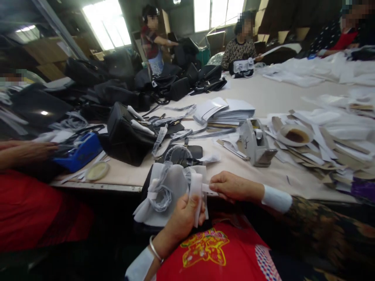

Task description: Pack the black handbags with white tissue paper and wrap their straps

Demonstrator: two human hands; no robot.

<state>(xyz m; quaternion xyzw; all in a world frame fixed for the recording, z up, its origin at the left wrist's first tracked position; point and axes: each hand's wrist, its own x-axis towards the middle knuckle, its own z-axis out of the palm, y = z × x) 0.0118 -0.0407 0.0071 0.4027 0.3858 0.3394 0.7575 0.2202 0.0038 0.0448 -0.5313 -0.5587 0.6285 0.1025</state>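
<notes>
A black handbag [143, 195] leans against the table's front edge before me, its face covered with white foam sheet [175, 180]. Clear plastic wraps its handle, and a coil of wrapped strap [161, 199] lies against the sheet. My left hand [187, 212] is closed around a folded white foam strip [195, 187] at the bag's right side. Just right of it, my right hand [231, 186] pinches the end of a narrow white strip [209, 190] that reaches to the foam. Whether this strip is paper or tape I cannot tell.
A grey tape dispenser [256, 144] stands right of a stack of white sheets [225, 111]. A tape roll [294, 134] lies on cardboard strips. Black bags [125, 128] pile up at left. A co-worker's hand [29, 152] is beside a blue dispenser [80, 152]; other people work across the table.
</notes>
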